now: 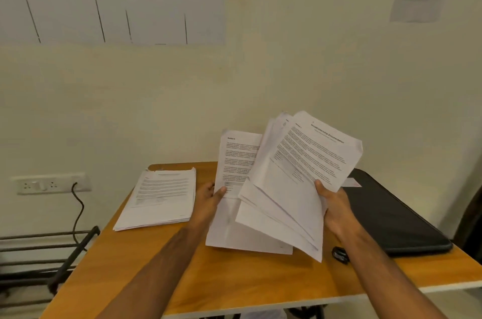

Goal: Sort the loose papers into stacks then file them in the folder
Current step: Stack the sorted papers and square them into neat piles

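My right hand (pixel 334 205) grips a fanned bundle of printed papers (pixel 300 170), lifted above the table and tilted toward me. My left hand (pixel 211 197) pinches a single printed sheet (pixel 236 159) at its lower left edge, held upright just left of the bundle. More white sheets (pixel 234 235) lie flat on the table beneath both hands. A neat stack of printed pages (pixel 161 196) rests on the table's left side. The black folder (pixel 391 214) lies closed on the right side, partly hidden behind the raised bundle.
The wooden table (pixel 234 279) stands against a cream wall. A small black binder clip (pixel 339 254) sits near the folder's front corner. A wall socket (pixel 49 184) with a black cable and a dark metal rack (pixel 47 253) are to the left.
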Tool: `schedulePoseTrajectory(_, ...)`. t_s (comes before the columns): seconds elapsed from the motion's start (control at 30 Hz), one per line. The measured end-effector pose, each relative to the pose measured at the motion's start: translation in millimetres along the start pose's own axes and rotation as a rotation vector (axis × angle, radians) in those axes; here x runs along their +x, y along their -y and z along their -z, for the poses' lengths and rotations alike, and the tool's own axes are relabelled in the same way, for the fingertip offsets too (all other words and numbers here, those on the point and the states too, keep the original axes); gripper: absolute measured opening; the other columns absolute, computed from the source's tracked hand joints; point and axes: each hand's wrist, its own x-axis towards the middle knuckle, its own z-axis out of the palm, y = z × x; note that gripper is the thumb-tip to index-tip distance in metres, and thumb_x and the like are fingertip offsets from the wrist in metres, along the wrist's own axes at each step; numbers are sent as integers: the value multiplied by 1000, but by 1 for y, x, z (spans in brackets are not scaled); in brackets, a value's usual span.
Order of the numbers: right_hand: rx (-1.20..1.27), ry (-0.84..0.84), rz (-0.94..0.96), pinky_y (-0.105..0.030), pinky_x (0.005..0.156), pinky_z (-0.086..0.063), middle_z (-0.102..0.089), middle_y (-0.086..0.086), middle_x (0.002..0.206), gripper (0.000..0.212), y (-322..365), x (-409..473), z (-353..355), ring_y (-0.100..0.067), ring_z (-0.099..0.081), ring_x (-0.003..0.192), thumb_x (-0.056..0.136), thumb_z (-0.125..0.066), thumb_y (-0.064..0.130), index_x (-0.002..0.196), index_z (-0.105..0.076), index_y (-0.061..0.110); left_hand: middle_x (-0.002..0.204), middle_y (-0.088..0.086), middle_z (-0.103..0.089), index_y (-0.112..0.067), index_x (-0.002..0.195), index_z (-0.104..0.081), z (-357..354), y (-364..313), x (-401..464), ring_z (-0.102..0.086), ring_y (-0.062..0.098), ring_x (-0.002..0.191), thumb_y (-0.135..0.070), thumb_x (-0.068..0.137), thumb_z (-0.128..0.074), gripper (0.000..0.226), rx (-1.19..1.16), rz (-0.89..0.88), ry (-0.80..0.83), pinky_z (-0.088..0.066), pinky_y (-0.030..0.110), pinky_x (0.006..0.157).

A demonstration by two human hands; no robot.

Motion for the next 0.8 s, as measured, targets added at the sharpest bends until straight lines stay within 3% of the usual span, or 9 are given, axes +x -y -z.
schedulePoseTrajectory(0.13, 43, 23, -7, -50, 90, -57, -71, -6, 126, 38, -3, 5, -1, -25, -69, 114, 97, -62, 8, 133, -61, 18, 120, -2, -70, -26, 117, -59, 4, -2, -1, -72, 16, 101, -23, 94, -66, 24, -1, -20, -3, -59, 42, 89)
schedulePoseTrajectory(0.27, 34, 8, -4, -59, 99, -52, -71, -8, 124, 49, -4, 10, -9, -31, -67, 116, 84, -74, 14, 131, -63, 18, 121, 1, -71, -22, 120, -60, 5, -4, -3, -73, 20, 99, -24, 93, -67, 28, -31, -29, 17, -58, 49, 89)
schedulePoseTrajectory(0.37, 10, 5, -16, -52, 94, -55, -72, -10, 123, 40, 0, 14, -23, -32, -67, 115, 88, -73, 11, 127, -65, 15, 122, -4, -71, -31, 122, -59, 6, -6, -7, -72, 21, 102, -28, 93, -66, 30, -59, -27, 33, -58, 51, 88)
schedulePoseTrajectory(0.47, 42, 60, -35, -39, 83, -60, -73, -10, 120, 29, 6, 17, -38, -28, -70, 110, 96, -63, 5, 124, -65, 13, 124, -12, -68, -42, 122, -55, 6, -10, -9, -70, 14, 108, -27, 97, -61, 30, -94, -49, 61, -59, 41, 85)
schedulePoseTrajectory(0.57, 30, 184, -31, -38, 85, -61, -71, -11, 124, 35, 12, 18, -50, -28, -69, 113, 97, -61, 4, 131, -61, 9, 121, -8, -71, -33, 129, -54, 2, -17, -13, -71, 13, 104, -15, 102, -53, 33, -142, -43, 85, -58, 26, 75)
schedulePoseTrajectory(0.63, -37, 224, -14, -41, 91, -59, -70, -11, 127, 38, 13, 20, -56, -29, -68, 116, 96, -63, 5, 134, -60, 9, 120, -3, -71, -29, 131, -55, 2, -18, -13, -70, 17, 105, -11, 104, -47, 34, -169, -29, 90, -58, 27, 77)
schedulePoseTrajectory(0.73, -151, 182, 49, -49, 101, -53, -71, -8, 126, 40, 13, 26, -63, -27, -67, 117, 95, -66, 8, 134, -61, 11, 128, 1, -67, -29, 134, -57, 4, -22, -16, -64, 24, 119, -42, 103, -47, 35, -138, -71, 98, -52, 44, 99)
schedulePoseTrajectory(0.8, -187, 135, 87, -51, 103, -52, -71, -6, 125, 39, 11, 27, -68, -24, -68, 115, 96, -67, 13, 135, -61, 12, 127, 2, -67, -25, 134, -56, 5, -31, -18, -64, 24, 118, -48, 99, -52, 42, -94, -121, 102, -52, 47, 99)
